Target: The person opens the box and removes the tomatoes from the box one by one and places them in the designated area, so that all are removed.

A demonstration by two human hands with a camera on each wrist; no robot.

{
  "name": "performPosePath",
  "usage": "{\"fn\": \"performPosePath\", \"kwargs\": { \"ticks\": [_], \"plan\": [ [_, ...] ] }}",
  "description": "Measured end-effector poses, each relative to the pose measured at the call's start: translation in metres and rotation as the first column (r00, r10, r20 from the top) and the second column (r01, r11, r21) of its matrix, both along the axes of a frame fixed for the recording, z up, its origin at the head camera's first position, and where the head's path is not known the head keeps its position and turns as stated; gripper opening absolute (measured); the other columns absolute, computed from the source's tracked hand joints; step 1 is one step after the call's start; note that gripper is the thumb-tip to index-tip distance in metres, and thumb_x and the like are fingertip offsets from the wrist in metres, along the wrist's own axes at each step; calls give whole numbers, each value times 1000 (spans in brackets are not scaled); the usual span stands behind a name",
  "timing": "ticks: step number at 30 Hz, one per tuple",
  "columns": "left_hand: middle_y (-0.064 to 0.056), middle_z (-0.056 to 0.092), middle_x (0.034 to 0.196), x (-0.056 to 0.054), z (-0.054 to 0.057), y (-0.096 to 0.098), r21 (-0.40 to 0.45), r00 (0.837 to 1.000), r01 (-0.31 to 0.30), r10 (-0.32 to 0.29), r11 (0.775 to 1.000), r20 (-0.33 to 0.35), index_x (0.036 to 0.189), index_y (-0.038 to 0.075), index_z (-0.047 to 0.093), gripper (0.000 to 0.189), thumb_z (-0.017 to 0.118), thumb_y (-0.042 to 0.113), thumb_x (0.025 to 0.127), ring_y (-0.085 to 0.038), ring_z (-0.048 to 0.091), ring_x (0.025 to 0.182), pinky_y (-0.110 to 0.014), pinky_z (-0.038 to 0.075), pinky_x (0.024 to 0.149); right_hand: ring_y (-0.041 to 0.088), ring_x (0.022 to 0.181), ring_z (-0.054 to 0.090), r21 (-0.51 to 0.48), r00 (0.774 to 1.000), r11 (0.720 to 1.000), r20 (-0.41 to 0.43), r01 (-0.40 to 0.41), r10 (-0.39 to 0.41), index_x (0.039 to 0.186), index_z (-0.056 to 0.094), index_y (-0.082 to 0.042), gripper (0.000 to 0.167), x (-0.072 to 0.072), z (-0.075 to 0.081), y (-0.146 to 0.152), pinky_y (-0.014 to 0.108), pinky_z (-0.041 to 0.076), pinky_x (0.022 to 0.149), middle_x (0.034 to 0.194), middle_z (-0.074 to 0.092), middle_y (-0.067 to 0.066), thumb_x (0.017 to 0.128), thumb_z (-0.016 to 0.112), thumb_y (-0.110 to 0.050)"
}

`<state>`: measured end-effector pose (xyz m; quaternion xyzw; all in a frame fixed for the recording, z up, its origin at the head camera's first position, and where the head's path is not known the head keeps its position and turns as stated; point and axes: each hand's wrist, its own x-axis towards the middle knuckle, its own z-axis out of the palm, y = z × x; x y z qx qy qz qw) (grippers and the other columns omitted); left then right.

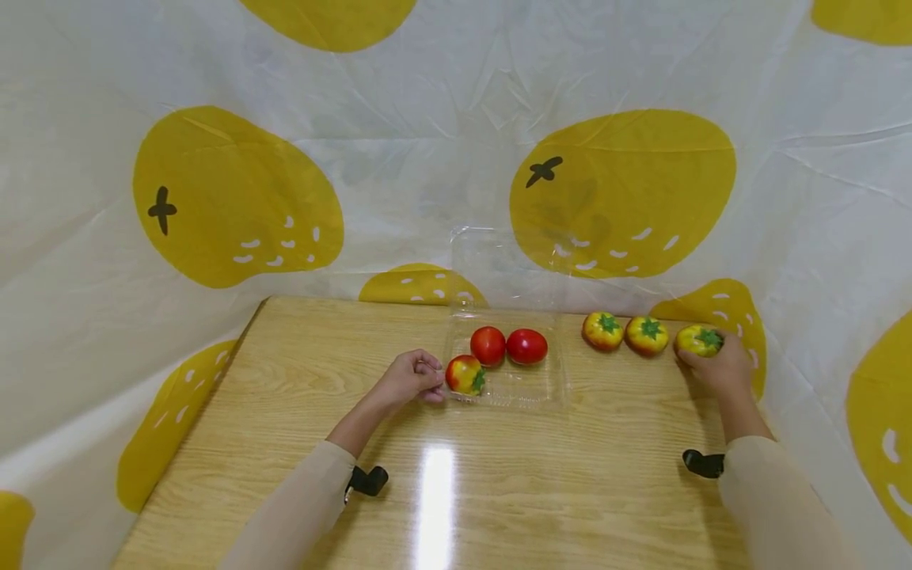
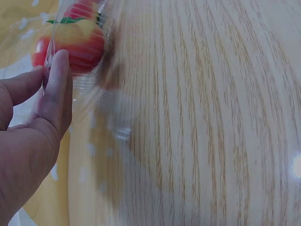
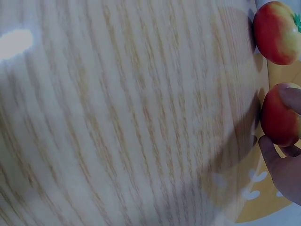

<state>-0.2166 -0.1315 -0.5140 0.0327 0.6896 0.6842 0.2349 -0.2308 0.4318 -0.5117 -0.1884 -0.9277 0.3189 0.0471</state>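
Observation:
A clear plastic clamshell box (image 1: pixel 527 394) sits on the table with its lid raised at the back. Two red tomatoes (image 1: pixel 488 346) and one yellow-and-red fruit with a green leafy top (image 1: pixel 463 374) lie inside it. My left hand (image 1: pixel 412 378) pinches the box's left rim between thumb and fingers, as the left wrist view (image 2: pixel 37 113) also shows. Far to the right, my right hand (image 1: pixel 725 366) grips another yellow-and-red fruit (image 1: pixel 694 339) by its sides. In the right wrist view, the thumb and fingers curl round this fruit (image 3: pixel 277 117).
Two similar yellow-and-red fruits (image 1: pixel 602 331) stand in a row along the back edge, between the box and my right hand. Behind the wooden table (image 1: pixel 570 491) hangs a white cloth (image 1: pixel 427 103) printed with yellow fruit shapes.

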Motion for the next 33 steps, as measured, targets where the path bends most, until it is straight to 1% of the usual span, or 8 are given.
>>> {"fn": "performPosePath", "kwargs": {
  "ticks": [3, 6, 9, 16, 21, 26, 33],
  "plan": [
    [-10, 62, 85, 1, 0, 0, -2, 1000, 2, -2, 1000, -2, 118, -12, 50, 20, 58, -10, 100, -19, 73, 71, -32, 67, 69, 59, 139, 34, -42, 1000, 999, -3, 14, -14, 157, 18, 11, 91, -2, -5, -2, 69, 31, 118, 152, 33, 42, 97, 69, -35],
    [-10, 62, 84, 1, 1, 0, 6, 1000, 0, 0, 1000, -2, 119, -12, 49, 21, 58, -10, 100, -19, 73, 71, -31, 67, 67, 58, 141, 33, -74, 1000, 997, -2, 28, -28, 159, 15, 9, 92, -3, -7, -5, 68, 31, 119, 155, 30, 41, 98, 68, -36],
    [-9, 61, 84, 1, 1, -1, 8, 1000, 4, -4, 1000, -4, 119, -13, 49, 22, 58, -9, 100, -18, 73, 70, -30, 67, 67, 59, 141, 32, -84, 1000, 996, 1, 25, -25, 159, 14, 9, 93, -2, -7, -6, 69, 30, 118, 156, 28, 41, 99, 67, -37],
    [-9, 60, 84, 2, 2, -1, -1, 1000, 6, -6, 1000, 5, 120, -12, 49, 24, 60, -6, 100, -19, 73, 72, -29, 66, 67, 62, 138, 31, -98, 999, 995, 46, -10, 15, 159, 8, 10, 96, 1, -5, -4, 73, 33, 114, 154, 25, 45, 100, 64, -42],
    [-10, 61, 84, 2, 1, 0, 1, 1000, 0, 0, 1000, 1, 119, -11, 50, 22, 61, -7, 100, -19, 73, 71, -30, 66, 66, 62, 138, 31, -111, 999, 994, 44, -22, 27, 158, 9, 11, 96, 3, -5, -4, 73, 33, 114, 153, 26, 46, 100, 65, -41],
    [-9, 61, 84, 1, 1, -1, -1, 1000, 9, -9, 1000, -6, 119, -12, 49, 24, 61, -6, 100, -18, 73, 71, -30, 67, 67, 63, 138, 30, -117, 998, 993, 54, -27, 33, 158, 8, 13, 98, 3, -7, -2, 73, 32, 115, 153, 24, 46, 100, 64, -42],
    [-10, 60, 84, 1, 1, -1, -9, 1000, 0, 0, 1000, 6, 119, -11, 51, 22, 61, -6, 100, -21, 74, 74, -32, 67, 68, 63, 138, 29, -109, 997, 993, 58, -35, 42, 157, 7, 15, 99, 5, -7, -2, 73, 32, 115, 153, 23, 47, 100, 64, -43]
  ]
}}
